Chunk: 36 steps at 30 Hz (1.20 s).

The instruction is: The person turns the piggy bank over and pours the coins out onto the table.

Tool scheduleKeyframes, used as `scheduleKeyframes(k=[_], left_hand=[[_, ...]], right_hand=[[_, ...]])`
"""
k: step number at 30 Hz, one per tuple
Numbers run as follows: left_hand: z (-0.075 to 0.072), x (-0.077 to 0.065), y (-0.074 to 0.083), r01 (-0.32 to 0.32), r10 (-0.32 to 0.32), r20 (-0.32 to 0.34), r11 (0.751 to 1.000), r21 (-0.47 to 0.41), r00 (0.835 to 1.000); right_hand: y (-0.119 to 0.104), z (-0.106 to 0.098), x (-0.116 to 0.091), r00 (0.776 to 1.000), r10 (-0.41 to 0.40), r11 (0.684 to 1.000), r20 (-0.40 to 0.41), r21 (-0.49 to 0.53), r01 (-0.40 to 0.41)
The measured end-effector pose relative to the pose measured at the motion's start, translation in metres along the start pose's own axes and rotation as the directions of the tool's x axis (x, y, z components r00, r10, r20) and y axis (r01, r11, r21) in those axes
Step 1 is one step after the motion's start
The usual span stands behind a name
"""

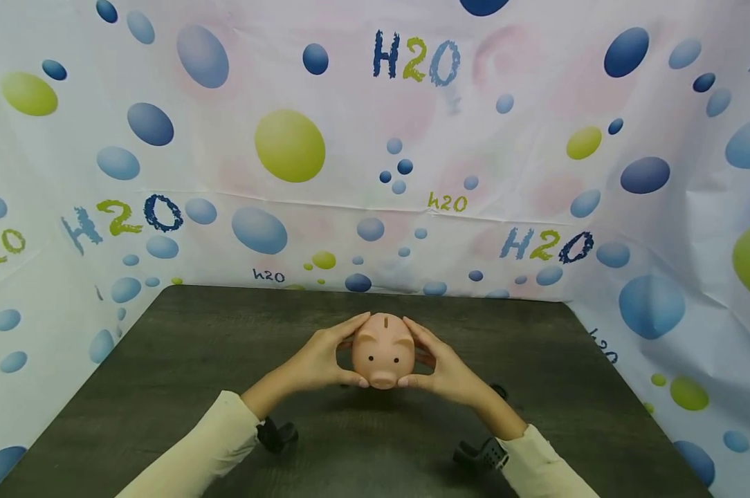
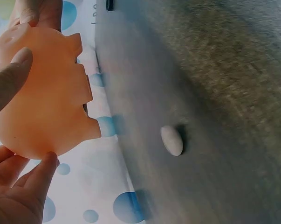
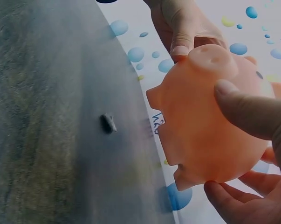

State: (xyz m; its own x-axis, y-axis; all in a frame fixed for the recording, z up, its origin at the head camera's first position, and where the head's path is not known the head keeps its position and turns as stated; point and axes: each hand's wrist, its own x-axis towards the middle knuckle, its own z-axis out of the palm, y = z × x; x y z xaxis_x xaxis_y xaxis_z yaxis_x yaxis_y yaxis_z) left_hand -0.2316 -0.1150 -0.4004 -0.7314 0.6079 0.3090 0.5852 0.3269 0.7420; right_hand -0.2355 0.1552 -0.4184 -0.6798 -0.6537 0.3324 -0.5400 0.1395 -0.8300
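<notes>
A pink piggy bank (image 1: pixel 384 346) faces me, its coin slot on top and its snout toward me. My left hand (image 1: pixel 317 358) grips one side, thumb near the snout and fingers spread round the back. From the other side my right hand (image 1: pixel 451 370) grips it the same way. In the right wrist view the piggy bank (image 3: pixel 210 116) shows its stubby legs apart from the tabletop, so it is held up off the table. A small whitish oval object (image 2: pixel 172 140) lies on the table in the left wrist view; its kind is unclear.
A dark wood-grain table (image 1: pixel 225 346) spreads beneath the hands. Behind and beside it hangs a white backdrop (image 1: pixel 344 124) with blue and green dots and H2O lettering. Black wrist straps with cameras (image 1: pixel 278 436) sit at both cuffs.
</notes>
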Motion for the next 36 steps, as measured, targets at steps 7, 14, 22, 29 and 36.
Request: scheduleKeyframes(k=[7, 14, 22, 29, 36], left_hand=[[-0.0062, 0.0028, 0.0031, 0.010, -0.010, 0.000, 1.000, -0.012, 1.000], [-0.0040, 0.0031, 0.0032, 0.013, -0.013, 0.000, 1.000, 0.016, 1.000], [-0.0012, 0.0026, 0.0050, 0.033, -0.033, 0.003, 0.999, 0.025, 0.999], [-0.0018, 0.0020, 0.0067, 0.056, -0.055, 0.022, 0.998, -0.021, 0.998], [0.0037, 0.0037, 0.0019, 0.213, -0.210, 0.036, 0.965, -0.153, 0.977]], right_hand=[[-0.0100, -0.0030, 0.0033, 0.999, 0.037, 0.999, -0.008, 0.022, -0.037], [-0.0110, -0.0032, 0.0004, 0.999, 0.049, 0.998, -0.009, 0.034, -0.049], [-0.0106, -0.0038, -0.0021, 0.998, 0.060, 0.994, 0.006, 0.096, -0.060], [-0.0081, -0.0075, -0.0044, 0.995, 0.092, 0.990, 0.023, 0.107, -0.094], [-0.0067, -0.0084, -0.0058, 0.965, 0.243, 0.936, 0.095, 0.239, -0.259]])
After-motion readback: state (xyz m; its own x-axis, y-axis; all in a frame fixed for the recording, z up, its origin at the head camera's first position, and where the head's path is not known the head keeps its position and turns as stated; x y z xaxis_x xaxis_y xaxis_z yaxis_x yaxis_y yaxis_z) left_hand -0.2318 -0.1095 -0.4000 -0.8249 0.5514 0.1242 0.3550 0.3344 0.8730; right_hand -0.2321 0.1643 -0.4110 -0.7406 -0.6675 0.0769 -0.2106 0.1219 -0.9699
